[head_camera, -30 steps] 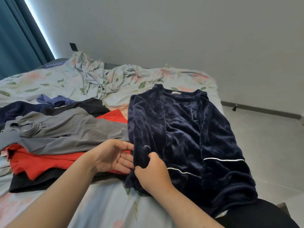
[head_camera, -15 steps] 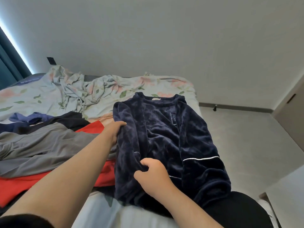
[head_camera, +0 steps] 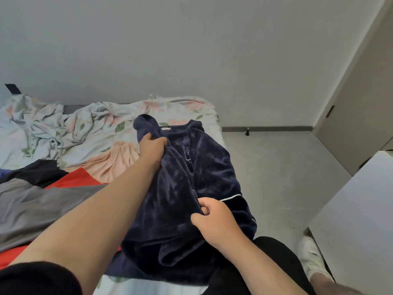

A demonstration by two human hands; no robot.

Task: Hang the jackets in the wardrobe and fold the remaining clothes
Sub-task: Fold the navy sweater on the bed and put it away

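Note:
A dark navy velvet top (head_camera: 204,173) with thin white piping lies on the right side of the bed, bunched and partly lifted. My left hand (head_camera: 152,147) grips its left shoulder near the collar. My right hand (head_camera: 209,216) pinches a fold of the fabric lower down, near the piped sleeve cuff. To the left lies a heap of other clothes: a grey garment (head_camera: 38,205), a red one (head_camera: 74,179), a black one (head_camera: 32,171) and a peach one (head_camera: 114,160).
The bed has a floral sheet (head_camera: 187,107) and a crumpled floral blanket (head_camera: 53,124) at the back left. A pale cabinet door (head_camera: 357,124) stands on the right, with a white surface (head_camera: 357,209) below it. Grey floor (head_camera: 272,167) runs beside the bed.
My left hand went from the cuff up to the shoulder and now grips it, pulling the top into folds. My right hand kept its pinch. The view swung to the right.

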